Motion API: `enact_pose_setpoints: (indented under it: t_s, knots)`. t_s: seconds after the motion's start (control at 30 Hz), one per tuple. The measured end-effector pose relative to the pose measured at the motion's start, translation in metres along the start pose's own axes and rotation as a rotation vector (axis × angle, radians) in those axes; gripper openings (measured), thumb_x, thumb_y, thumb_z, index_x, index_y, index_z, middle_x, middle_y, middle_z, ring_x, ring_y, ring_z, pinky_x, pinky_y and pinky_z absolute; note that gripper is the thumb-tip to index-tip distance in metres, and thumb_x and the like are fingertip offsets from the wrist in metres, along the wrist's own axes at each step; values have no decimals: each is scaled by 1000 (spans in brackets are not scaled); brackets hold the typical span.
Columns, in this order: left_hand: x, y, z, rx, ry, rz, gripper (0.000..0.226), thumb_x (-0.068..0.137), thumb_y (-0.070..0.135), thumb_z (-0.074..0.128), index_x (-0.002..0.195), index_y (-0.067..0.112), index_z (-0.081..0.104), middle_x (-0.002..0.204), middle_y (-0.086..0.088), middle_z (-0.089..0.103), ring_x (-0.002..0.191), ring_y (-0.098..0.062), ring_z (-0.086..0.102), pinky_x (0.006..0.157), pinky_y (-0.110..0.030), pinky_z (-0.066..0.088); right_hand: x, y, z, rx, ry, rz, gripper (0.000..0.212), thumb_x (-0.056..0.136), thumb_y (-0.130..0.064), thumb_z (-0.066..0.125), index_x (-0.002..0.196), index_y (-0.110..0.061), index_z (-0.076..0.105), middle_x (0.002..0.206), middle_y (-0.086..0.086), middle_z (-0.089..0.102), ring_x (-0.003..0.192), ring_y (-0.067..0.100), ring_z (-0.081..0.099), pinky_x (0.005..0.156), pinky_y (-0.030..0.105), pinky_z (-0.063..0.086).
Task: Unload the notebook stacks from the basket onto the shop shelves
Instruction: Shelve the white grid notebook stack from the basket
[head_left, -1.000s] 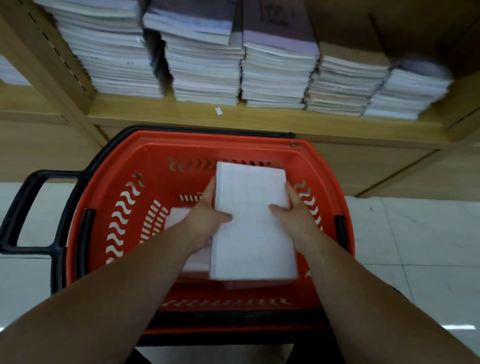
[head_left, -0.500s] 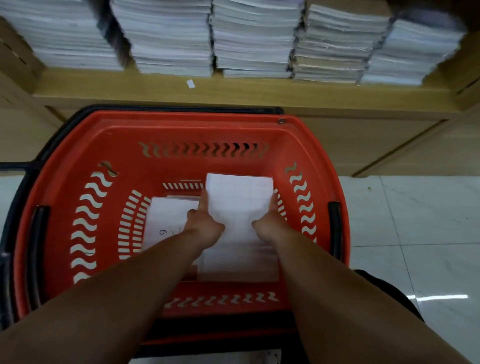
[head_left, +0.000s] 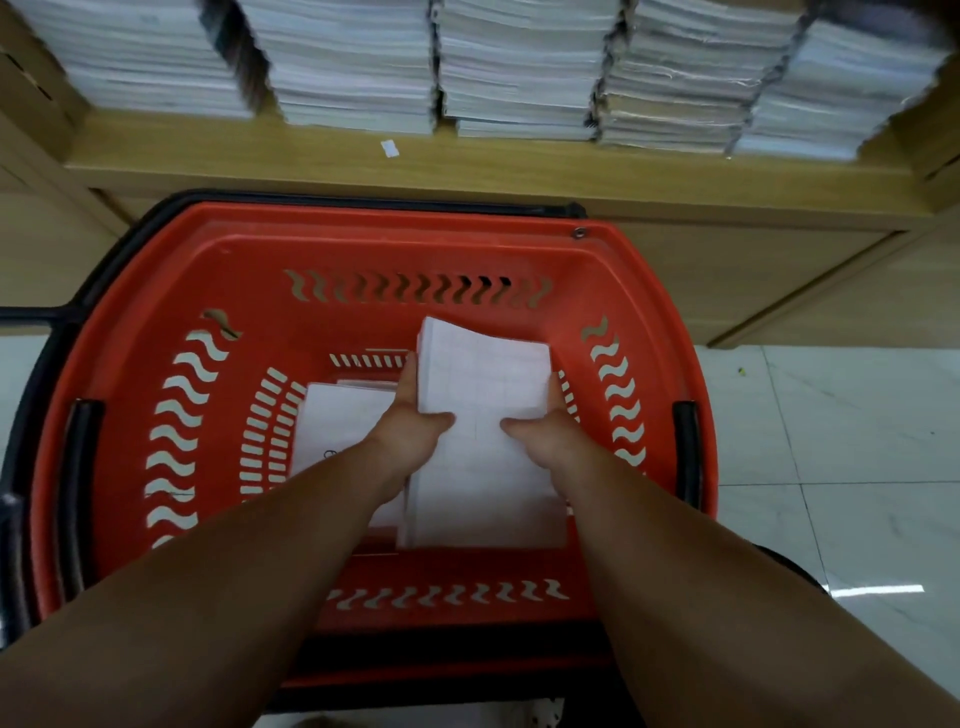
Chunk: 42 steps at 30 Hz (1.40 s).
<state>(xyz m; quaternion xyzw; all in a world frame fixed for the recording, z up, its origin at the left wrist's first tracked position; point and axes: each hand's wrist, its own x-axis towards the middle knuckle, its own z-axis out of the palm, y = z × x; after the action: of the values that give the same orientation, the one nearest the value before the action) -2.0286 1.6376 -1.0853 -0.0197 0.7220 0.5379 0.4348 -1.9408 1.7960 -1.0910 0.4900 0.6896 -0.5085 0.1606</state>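
Gripping notebook stack (head_left: 483, 467) edges: left hand (head_left: 410, 431), right hand (head_left: 545, 439); second stack (head_left: 343, 421) alongside in basket (head_left: 389, 223).

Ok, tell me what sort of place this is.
Probably a stationery shop: a wooden shelf lined with notebook piles, a red shopping basket, a tiled floor, and the left hand and right hand gripping a notebook stack inside the basket.
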Motion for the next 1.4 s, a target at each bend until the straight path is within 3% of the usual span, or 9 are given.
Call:
enact_pose_setpoints:
  t_s: [0.27,0.47,0.63,0.77,0.97,1.07,1.2,1.27,1.4]
  knots:
    - [-38,43,-34,-87,44,105,87,97,-4,53,157,47,16,141,11,54,114,-15,59,81,-30,54,-48,-44,-13,216,-74,-162,95,93,-13,71,161,-43,12,148,-5,52,126,24,57,105,48,51]
    - [-121,124,-65,-131,85,184,87,94,-6,56,156,44,23,139,9,58,121,-20,60,99,-49,52,-138,-106,-47,327,-127,-255,91,94,-11,68,155,-56,19,137,-14,60,118,19,64,98,51,56]
    - [-223,230,-82,-190,41,211,81,93,-13,54,152,39,33,130,12,63,114,-14,65,84,-33,59,-246,-176,-100,407,-132,-333,81,96,-5,65,155,-49,30,127,-20,67,104,2,69,79,27,59]
    - [-312,311,-93,-241,2,202,81,93,-12,57,151,40,37,137,3,64,121,-26,65,100,-57,51,-341,-232,-150,438,-194,-384,78,98,-2,62,152,-52,35,129,-21,68,115,7,68,99,41,56]
    - [-441,414,-97,-426,11,181,84,70,-10,68,138,37,51,117,-1,74,101,-29,73,67,-42,62,-460,-297,-209,435,-266,-366,74,99,-5,61,149,-54,39,129,-19,69,110,10,71,99,44,56]
    - [-486,448,-108,-461,6,175,83,64,-2,64,139,35,53,121,-9,73,101,-36,72,66,-46,61,-498,-324,-227,439,-309,-373,72,99,-4,60,148,-54,41,122,-19,72,105,10,73,96,43,58]
    - [-504,480,-133,-442,61,194,72,86,-13,53,136,40,54,117,-7,75,97,-35,74,66,-44,61,-517,-368,-225,423,-335,-439,74,98,4,55,147,-50,41,124,-20,71,101,5,73,94,37,56]
    - [-499,494,-152,-460,115,192,71,90,-14,50,135,41,53,113,-6,76,93,-35,74,63,-44,61,-518,-393,-217,435,-333,-459,72,97,7,54,146,-47,45,122,-21,72,95,3,73,81,29,58]
    - [-470,516,-201,-531,174,206,75,90,-12,55,144,40,48,123,-8,72,96,-36,74,67,-47,62,-514,-444,-196,492,-305,-454,66,96,6,55,136,-47,56,108,-12,77,96,14,75,72,29,58]
